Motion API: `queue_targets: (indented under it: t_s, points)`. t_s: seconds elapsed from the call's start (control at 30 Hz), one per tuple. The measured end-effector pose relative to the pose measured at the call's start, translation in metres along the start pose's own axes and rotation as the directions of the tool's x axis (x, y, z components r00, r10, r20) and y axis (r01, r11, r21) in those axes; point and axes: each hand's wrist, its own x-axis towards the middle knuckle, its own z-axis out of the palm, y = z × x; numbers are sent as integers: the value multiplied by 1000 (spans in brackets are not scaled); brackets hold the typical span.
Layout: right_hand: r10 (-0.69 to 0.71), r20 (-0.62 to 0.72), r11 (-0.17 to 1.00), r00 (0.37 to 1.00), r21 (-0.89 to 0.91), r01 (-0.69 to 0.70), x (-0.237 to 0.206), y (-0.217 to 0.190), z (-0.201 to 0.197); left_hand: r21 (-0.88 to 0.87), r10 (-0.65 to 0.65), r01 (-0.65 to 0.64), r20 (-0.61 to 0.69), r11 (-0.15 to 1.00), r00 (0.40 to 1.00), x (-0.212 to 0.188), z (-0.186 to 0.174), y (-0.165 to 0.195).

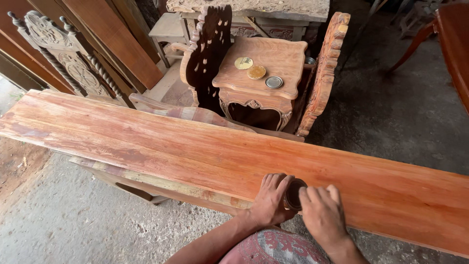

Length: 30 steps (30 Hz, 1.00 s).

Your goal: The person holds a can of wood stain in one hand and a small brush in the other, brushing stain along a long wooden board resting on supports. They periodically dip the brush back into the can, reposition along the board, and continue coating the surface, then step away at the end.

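Observation:
A long reddish wooden plank (161,146) runs across the view from upper left to lower right. Near its front edge, both hands close around a small dark round tin (294,193). My left hand (270,200) grips the tin from the left. My right hand (321,212) covers it from the right, fingers curled over its rim. Most of the tin is hidden between the hands.
Behind the plank stands a carved wooden side table (281,51) bearing two round lids (249,67) and a small tin (274,82). Carved panels (325,73) lean beside it. Carved posts and boards (73,63) stand at the back left. The ground is concrete (63,220).

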Motion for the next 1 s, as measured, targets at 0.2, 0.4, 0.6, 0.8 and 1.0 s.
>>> queue_targets:
  t_s: [0.2,0.4,0.6,0.8,1.0]
  points:
    - [40,-20,999,999,28,-39,-3,5,6,-20,29,-29,-10,999,1000,1,2,-8]
    - [50,7,997,999,-53,-50,-4,5,7,-30,70,-69,28,997,997,8,7,-10]
    - [284,-143,958,948,3,-287,-27,20,-6,-19,106,-106,18,994,994,16,16,-15]
    - [399,-53,917,915,37,-397,-56,31,-5,-8,147,-146,14,989,989,26,27,-18]
    - [512,-145,859,846,84,-506,-81,34,-9,-48,126,-124,26,991,992,40,36,-17]
